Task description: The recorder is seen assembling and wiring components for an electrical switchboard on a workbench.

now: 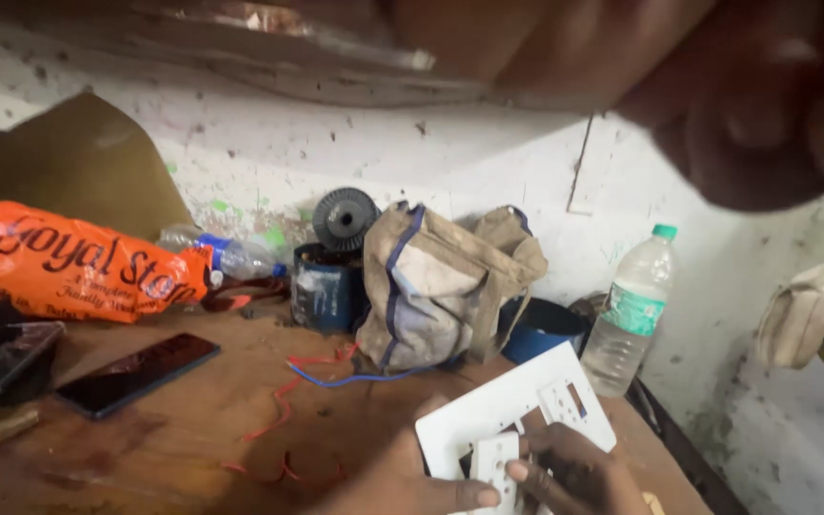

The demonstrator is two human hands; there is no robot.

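Near the worktop edge, left hand and right hand both grip a white socket module, partly seated in the white switch plate; fitting looks unfinished.

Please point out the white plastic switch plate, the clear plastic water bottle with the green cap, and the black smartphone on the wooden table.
white plastic switch plate [498, 405], head view, on its bare upper face.
clear plastic water bottle [629, 319], head view, on its green label.
black smartphone [137, 373], head view, middle of its dark screen.

switch plate: white
bag: orange — dark lettering
phone: black
bottle: clear — green cap, green label
wires: red, blue
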